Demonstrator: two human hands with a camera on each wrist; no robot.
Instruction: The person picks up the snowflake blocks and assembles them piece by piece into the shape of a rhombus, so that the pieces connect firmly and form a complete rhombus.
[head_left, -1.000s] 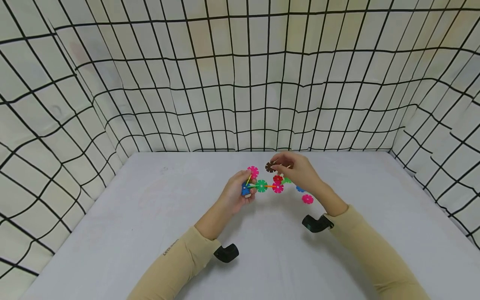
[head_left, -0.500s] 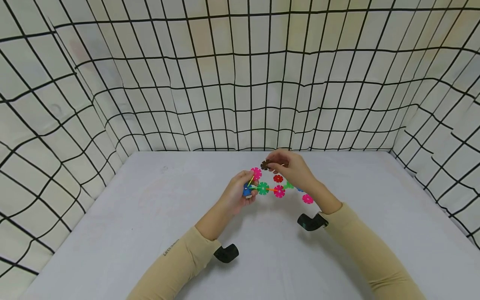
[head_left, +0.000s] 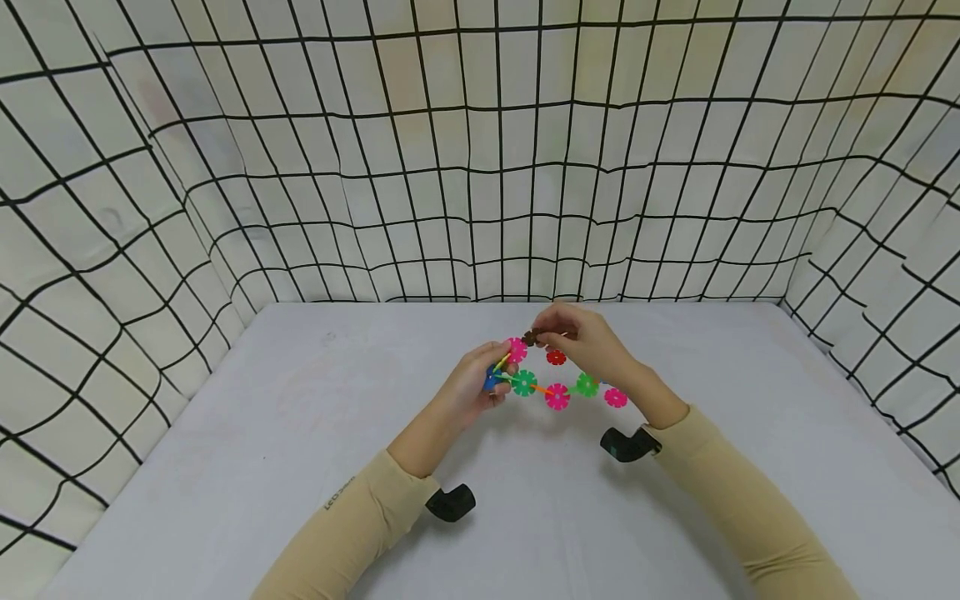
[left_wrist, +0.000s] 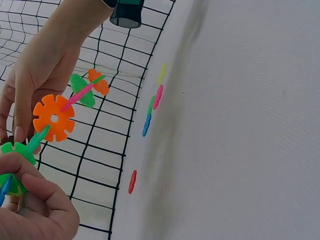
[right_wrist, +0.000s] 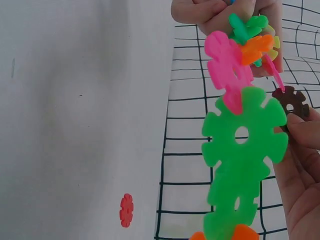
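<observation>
At mid-frame, above the white worktop, the left hand and right hand both pinch: the left a bright, multicoloured chain of flat, notched discs, the right a brown disc apparently meeting a pink disc. Joining these seems the step; it calls for aligned notches, then a push.

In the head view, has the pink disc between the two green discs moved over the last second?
Yes. The pink disc has shifted down the picture, opening a gap below the red disc, which lies unmoved.
</observation>
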